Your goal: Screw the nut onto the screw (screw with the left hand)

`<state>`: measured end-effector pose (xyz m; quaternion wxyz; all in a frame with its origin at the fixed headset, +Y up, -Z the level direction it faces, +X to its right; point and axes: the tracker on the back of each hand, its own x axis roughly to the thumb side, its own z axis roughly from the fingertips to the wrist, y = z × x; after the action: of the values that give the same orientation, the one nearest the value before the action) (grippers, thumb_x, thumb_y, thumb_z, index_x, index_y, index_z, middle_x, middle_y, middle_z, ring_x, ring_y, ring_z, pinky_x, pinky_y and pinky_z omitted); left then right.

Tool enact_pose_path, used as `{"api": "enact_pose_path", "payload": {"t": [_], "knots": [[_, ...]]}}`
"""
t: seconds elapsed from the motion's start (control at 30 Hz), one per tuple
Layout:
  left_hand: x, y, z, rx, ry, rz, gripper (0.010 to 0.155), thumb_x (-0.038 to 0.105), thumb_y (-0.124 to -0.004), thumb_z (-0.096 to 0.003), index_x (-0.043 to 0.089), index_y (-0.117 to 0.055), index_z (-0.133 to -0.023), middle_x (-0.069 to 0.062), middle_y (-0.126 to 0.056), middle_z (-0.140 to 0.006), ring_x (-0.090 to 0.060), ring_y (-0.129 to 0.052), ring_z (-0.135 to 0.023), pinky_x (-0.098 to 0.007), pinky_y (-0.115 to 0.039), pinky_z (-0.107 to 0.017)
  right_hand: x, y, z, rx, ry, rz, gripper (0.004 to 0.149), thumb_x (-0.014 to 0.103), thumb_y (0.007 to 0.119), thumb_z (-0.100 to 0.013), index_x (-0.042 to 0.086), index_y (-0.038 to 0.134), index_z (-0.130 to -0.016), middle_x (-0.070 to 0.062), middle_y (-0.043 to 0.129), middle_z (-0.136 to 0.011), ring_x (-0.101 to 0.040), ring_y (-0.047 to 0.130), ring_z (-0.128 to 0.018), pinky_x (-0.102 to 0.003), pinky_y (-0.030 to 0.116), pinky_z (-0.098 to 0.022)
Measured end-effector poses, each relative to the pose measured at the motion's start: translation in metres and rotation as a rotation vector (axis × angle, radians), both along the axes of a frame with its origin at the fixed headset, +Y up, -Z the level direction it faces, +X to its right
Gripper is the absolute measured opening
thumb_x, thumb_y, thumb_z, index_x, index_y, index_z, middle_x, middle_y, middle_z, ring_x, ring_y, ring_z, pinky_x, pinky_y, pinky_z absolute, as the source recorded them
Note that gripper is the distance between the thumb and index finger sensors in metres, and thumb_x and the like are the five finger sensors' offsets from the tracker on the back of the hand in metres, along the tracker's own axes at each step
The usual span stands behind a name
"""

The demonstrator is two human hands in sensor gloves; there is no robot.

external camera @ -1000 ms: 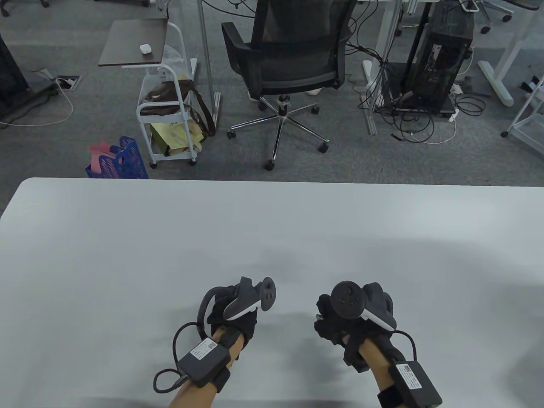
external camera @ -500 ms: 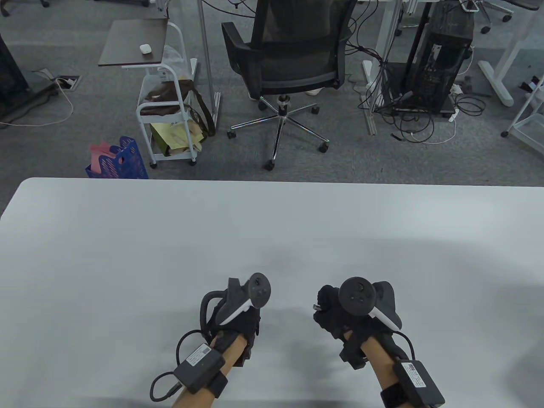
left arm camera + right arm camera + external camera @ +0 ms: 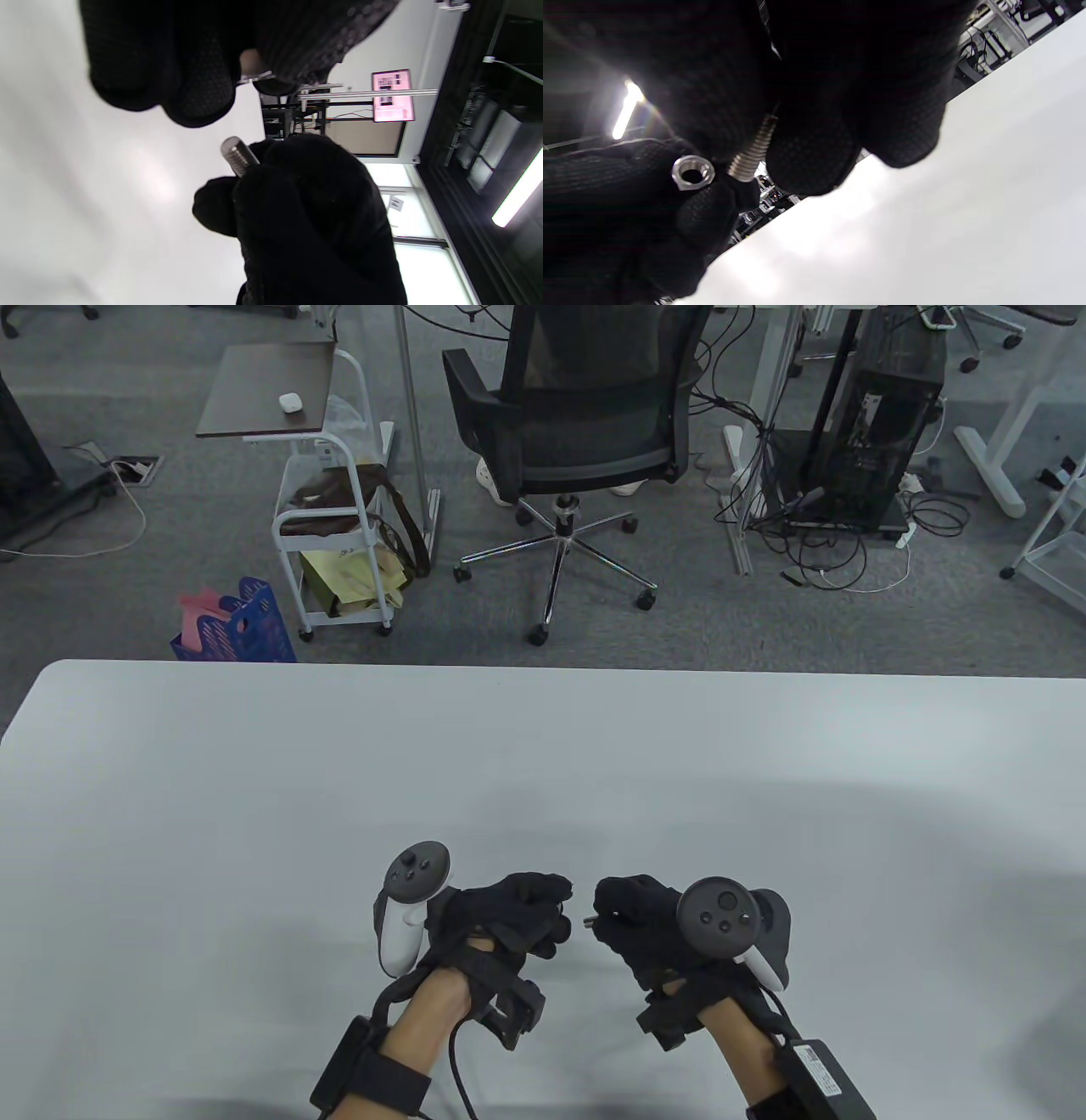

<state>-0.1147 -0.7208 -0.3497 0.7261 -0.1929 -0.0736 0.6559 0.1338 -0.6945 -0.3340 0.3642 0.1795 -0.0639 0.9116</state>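
My right hand (image 3: 612, 909) grips a silver threaded screw (image 3: 587, 922), its tip pointing left out of the fingers. The screw also shows in the right wrist view (image 3: 753, 148) and the left wrist view (image 3: 236, 156). My left hand (image 3: 550, 906) pinches a small silver hex nut (image 3: 692, 172) in its fingertips, facing the screw tip; in the left wrist view only the nut's edge (image 3: 254, 77) shows between the fingers. Nut and screw tip are close together but apart. Both hands hover just above the white table (image 3: 254, 831) near its front edge.
Beyond the table's far edge stand a black office chair (image 3: 585, 424), a white cart (image 3: 331, 560) with bags and a blue basket (image 3: 242, 632). A computer tower (image 3: 882, 432) with cables stands at the back right.
My left hand has turned over, its tracker swinging to the left and its fingers now facing right. Both hands have moved closer together, bringing nut and screw tip near each other.
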Motion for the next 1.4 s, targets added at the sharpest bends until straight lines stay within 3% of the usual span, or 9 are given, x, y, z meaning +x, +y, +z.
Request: {"api": "enact_pose_path", "payload": {"t": [0.1,0.2,0.57,0.9,1.17,1.4], "knots": [[0.0,0.006,0.004,0.027,0.013,0.0,0.051,0.026,-0.081,-0.0412,0.009,-0.08,-0.089,-0.024,-0.083,-0.084,-0.041,-0.099,-0.056,-0.051,-0.087,-0.04,-0.003,0.005,0.004,0.002,0.028,-0.044,0.053,0.026,0.1,-0.03,0.019,0.083,-0.08,-0.01,0.092,-0.083,-0.016,0.114,-0.05,-0.039,0.099,-0.048],[0.0,0.008,0.006,0.05,0.03,-0.009,0.05,0.028,-0.081,-0.0411,0.009,-0.081,-0.088,-0.024,-0.086,-0.082,-0.041,-0.1,-0.054,-0.053,-0.086,-0.038,-0.005,0.014,0.01,0.082,0.021,-0.062,0.051,0.027,0.1,-0.03,0.019,0.086,-0.078,-0.01,0.097,-0.078,-0.014,0.118,-0.044,-0.037,0.102,-0.044],[0.002,0.013,0.009,0.056,0.016,0.047,0.049,0.033,-0.082,-0.04,0.01,-0.085,-0.083,-0.02,-0.093,-0.075,-0.038,-0.105,-0.046,-0.053,-0.088,-0.034,-0.008,0.028,0.024,0.276,-0.049,-0.075,0.049,0.037,0.1,-0.027,0.022,0.09,-0.073,-0.006,0.106,-0.064,-0.009,0.12,-0.033,-0.038,0.104,-0.034],[0.006,0.008,0.011,-0.013,0.02,0.116,0.048,0.036,-0.08,-0.0383,0.008,-0.086,-0.077,-0.019,-0.095,-0.064,-0.033,-0.105,-0.036,-0.052,-0.089,-0.03,-0.009,0.035,0.032,0.359,-0.016,-0.066,0.045,0.035,0.102,-0.025,0.029,0.092,-0.068,-0.002,0.104,-0.067,-0.009,0.118,-0.036,-0.036,0.103,-0.039],[0.01,0.007,0.014,-0.008,0.027,0.116,0.049,0.038,-0.08,-0.0373,0.006,-0.087,-0.074,-0.019,-0.097,-0.057,-0.031,-0.104,-0.028,-0.053,-0.088,-0.027,-0.004,0.034,0.029,0.313,0.0,-0.101,0.045,0.036,0.102,-0.024,0.027,0.094,-0.067,-0.004,0.106,-0.063,-0.008,0.119,-0.033,-0.035,0.104,-0.035],[0.015,0.019,0.018,0.081,0.024,0.097,0.047,0.026,-0.08,-0.0405,0.009,-0.079,-0.084,-0.024,-0.085,-0.076,-0.035,-0.099,-0.044,-0.051,-0.085,-0.038,0.001,0.032,0.025,0.27,-0.025,-0.124,0.044,0.04,0.1,-0.025,0.022,0.095,-0.065,-0.006,0.109,-0.055,-0.006,0.12,-0.024,-0.034,0.106,-0.028]]}}
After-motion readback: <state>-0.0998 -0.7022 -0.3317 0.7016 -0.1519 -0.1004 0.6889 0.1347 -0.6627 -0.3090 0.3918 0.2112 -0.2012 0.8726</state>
